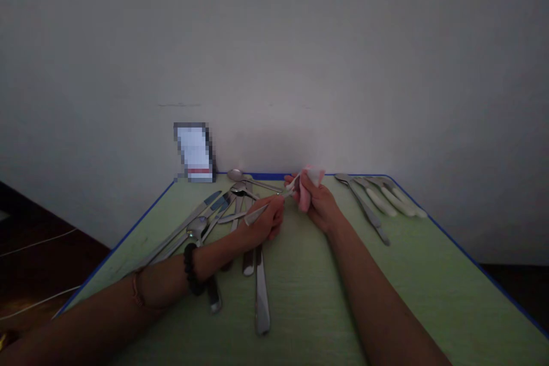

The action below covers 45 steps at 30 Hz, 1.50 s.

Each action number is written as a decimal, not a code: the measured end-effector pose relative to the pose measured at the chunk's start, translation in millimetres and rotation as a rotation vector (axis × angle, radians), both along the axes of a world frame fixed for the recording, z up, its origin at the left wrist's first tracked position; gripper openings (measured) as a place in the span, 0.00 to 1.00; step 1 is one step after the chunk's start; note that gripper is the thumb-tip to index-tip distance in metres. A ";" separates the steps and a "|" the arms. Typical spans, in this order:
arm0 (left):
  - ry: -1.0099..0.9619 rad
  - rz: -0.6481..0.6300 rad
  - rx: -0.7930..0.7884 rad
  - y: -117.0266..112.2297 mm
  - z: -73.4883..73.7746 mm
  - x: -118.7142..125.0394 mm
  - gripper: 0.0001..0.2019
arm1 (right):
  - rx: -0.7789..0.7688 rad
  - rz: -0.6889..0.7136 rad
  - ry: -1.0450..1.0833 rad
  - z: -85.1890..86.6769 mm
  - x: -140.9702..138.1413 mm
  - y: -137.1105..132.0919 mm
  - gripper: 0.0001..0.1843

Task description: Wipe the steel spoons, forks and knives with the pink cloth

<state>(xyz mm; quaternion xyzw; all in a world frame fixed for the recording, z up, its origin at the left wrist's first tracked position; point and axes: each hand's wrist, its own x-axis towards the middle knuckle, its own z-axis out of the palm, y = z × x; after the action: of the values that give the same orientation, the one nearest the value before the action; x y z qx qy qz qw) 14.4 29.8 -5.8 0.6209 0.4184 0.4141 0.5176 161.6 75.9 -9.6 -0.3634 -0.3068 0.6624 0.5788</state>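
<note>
My left hand [266, 222] is closed around the silver handle of a piece of cutlery [256, 215], held at a slant above the table. A pink and white cloth [305, 197] covers its far end, so I cannot tell whether it is a spoon or a fork. My right hand [322, 203] grips this cloth around that end. Under and beside my left arm lies a loose pile of spoons and knives, including a spoon [235, 175] at the back and a knife [212, 199] at the left. Some handles there are dark.
On the right of the green table [309, 297] lie a long silver spoon [364, 209] and several white-handled pieces of cutlery [384, 201] side by side. A blurred phone [196, 151] leans against the wall [274, 68] at the back left. Blue edging runs around the tabletop.
</note>
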 end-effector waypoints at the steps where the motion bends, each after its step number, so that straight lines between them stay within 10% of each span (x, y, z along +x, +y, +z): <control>1: 0.003 -0.005 0.002 0.0 0.3 -0.1 0.20 | 0.007 -0.006 -0.001 0.0 -0.2 -0.2 0.10; 32: -0.371 -0.275 -0.307 3.0 0.4 -6.3 0.32 | 0.022 -0.147 0.057 3.9 1.1 0.2 0.16; 45: 0.259 -0.334 0.015 -6.9 10.7 -5.7 0.20 | 0.016 -0.116 -0.024 6.2 -1.2 -2.7 0.20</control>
<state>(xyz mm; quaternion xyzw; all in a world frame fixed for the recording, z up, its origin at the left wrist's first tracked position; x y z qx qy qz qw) 8.7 22.9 4.9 0.7335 0.3694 0.2426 0.5164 160.4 73.2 -3.4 -0.3837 -0.2974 0.6208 0.6156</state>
